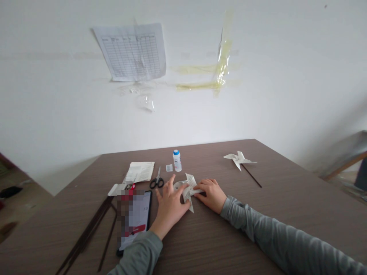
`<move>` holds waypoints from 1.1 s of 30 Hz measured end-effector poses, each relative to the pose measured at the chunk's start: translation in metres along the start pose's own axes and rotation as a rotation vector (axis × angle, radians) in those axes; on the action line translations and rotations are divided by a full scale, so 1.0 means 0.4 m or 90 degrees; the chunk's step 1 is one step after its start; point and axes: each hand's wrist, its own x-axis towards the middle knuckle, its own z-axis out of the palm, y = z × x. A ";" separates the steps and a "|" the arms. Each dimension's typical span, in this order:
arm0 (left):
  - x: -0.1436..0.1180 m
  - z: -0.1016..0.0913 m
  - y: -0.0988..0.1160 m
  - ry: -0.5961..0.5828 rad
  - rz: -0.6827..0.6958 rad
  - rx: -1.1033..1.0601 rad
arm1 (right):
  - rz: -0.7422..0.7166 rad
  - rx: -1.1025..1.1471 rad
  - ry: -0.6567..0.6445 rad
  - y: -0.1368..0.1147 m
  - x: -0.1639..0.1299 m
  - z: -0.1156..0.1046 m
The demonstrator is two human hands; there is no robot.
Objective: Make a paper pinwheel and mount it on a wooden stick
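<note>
1. Two hands on folded paper (187,190), near middle of table (258,236).
2. Left hand (169,206): fingers spread wide, palm flat, pressing paper's left side.
3. Right hand (210,194): fingers curled narrow, pinching paper's right edge.
4. Scissors (156,181) just left of the left hand, phone (134,219) beside its wrist.
5. Glue bottle (177,160) upright behind paper.
6. Finished pinwheel (239,159) on stick, well apart to right.
7. Dark sticks (86,236) at left edge.

On the tabletop (218,244) lie scissors (156,181), a glue bottle (177,160), a phone (134,221), dark sticks (86,236) and folded paper (140,171). A finished pinwheel (239,160) lies well apart at the right. A printed sheet (132,51) and tape strips (212,72) hang on the wall.
</note>
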 end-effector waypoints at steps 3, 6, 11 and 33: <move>0.000 -0.011 0.006 -0.028 -0.006 0.002 | -0.007 -0.003 0.011 0.002 0.000 0.001; 0.000 -0.017 0.011 -0.053 -0.017 0.012 | -0.011 -0.008 0.019 0.001 -0.002 0.000; 0.000 -0.020 0.016 -0.051 -0.012 0.010 | -0.011 -0.001 0.013 0.000 -0.004 -0.001; 0.000 -0.022 0.006 -0.034 0.007 -0.009 | -0.006 0.001 0.010 -0.008 -0.003 -0.010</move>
